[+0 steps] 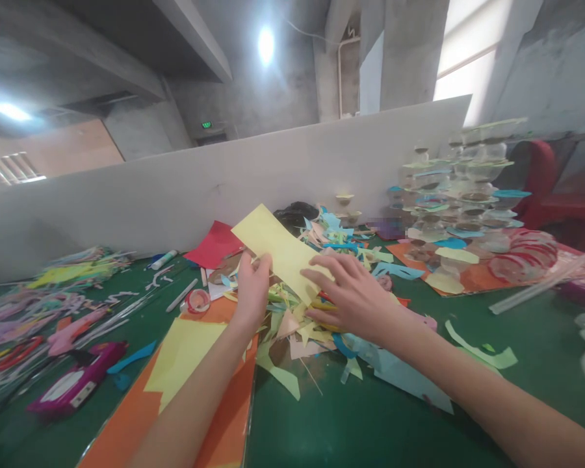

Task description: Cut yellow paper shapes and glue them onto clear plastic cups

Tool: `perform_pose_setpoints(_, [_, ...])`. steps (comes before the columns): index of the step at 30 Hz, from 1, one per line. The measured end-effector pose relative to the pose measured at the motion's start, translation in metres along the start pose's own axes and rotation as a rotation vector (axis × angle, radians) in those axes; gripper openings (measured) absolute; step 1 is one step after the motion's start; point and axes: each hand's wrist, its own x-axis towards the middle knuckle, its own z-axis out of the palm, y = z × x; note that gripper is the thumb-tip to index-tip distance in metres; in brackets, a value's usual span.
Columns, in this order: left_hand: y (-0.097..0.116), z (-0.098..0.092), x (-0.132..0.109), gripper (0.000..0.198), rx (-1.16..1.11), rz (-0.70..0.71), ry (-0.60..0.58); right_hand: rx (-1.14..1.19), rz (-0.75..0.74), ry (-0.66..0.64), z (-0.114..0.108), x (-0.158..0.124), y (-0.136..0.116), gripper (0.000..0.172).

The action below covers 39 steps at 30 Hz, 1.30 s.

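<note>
A strip of pale yellow paper (277,242) is held up in front of me, tilted down to the right. My left hand (253,279) pinches its lower left edge between thumb and fingers. At its right end is my right hand (346,286), fingers spread and the fingertips over or against the paper; whether they grip it I cannot make out. Beneath lies a heap of coloured paper scraps (292,325). More yellow paper (185,351) rests on an orange sheet (224,416) under my left forearm.
Stacked clear cups with paper discs (468,195) stand at the right. Left are a pink glue gun (78,331), a magenta box (78,383), red-handled scissors (19,354) and a tape roll (196,302). Red paper (214,244) lies near the white partition (151,201).
</note>
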Motion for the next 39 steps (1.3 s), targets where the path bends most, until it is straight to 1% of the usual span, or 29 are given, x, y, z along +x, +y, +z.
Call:
perform_pose_setpoints(1, [0.001,0.002,-0.002,0.021,-0.017,-0.028,-0.029,-0.008,-0.021,-0.04,0.005,-0.001,-0.002,0.041])
perform_pose_setpoints(2, [0.002,0.003,-0.004,0.021,-0.035,-0.056,-0.058,-0.014,-0.036,-0.058,0.008,-0.002,-0.003,0.037])
perform_pose_setpoints(4, [0.002,0.005,-0.007,0.023,-0.066,-0.094,-0.09,-0.013,-0.048,-0.044,0.011,-0.002,-0.003,0.023])
perform_pose_setpoints(7, [0.002,0.006,-0.01,0.024,-0.09,-0.106,-0.095,0.072,-0.006,0.008,0.009,-0.001,-0.001,0.018])
perform_pose_setpoints(9, [0.003,0.007,-0.011,0.024,-0.094,-0.101,-0.104,0.219,0.087,0.021,0.008,0.0,0.0,0.017])
perform_pose_setpoints(12, [0.006,0.008,-0.014,0.022,-0.089,-0.082,-0.137,0.492,0.344,0.044,0.011,0.002,0.0,0.015])
perform_pose_setpoints(14, [0.009,0.009,-0.015,0.02,-0.082,-0.054,-0.159,0.587,0.498,0.071,0.015,0.002,0.001,0.017])
perform_pose_setpoints(16, [0.01,0.01,-0.017,0.021,-0.074,-0.015,-0.177,0.629,0.591,0.078,0.019,0.002,0.003,0.018])
perform_pose_setpoints(20, [0.008,0.011,-0.022,0.024,-0.082,0.032,-0.208,0.785,0.711,0.033,0.024,0.001,0.009,0.014])
perform_pose_setpoints(24, [0.008,0.014,-0.026,0.024,-0.146,-0.024,-0.255,0.916,0.786,0.064,0.029,0.0,0.011,0.015])
perform_pose_setpoints(27, [0.009,0.018,-0.031,0.028,-0.195,-0.052,-0.341,0.973,0.828,0.128,0.031,0.002,0.011,0.022])
perform_pose_setpoints(30, [0.009,0.022,-0.035,0.035,-0.182,-0.082,-0.424,1.023,0.836,0.169,0.03,0.005,0.01,0.031])
perform_pose_setpoints(33, [0.007,0.024,-0.04,0.036,-0.171,-0.096,-0.456,1.037,0.83,0.178,0.027,0.006,0.01,0.036])
perform_pose_setpoints(39, [0.005,0.025,-0.042,0.032,-0.21,-0.102,-0.405,0.906,0.829,0.182,0.024,0.005,0.012,0.019])
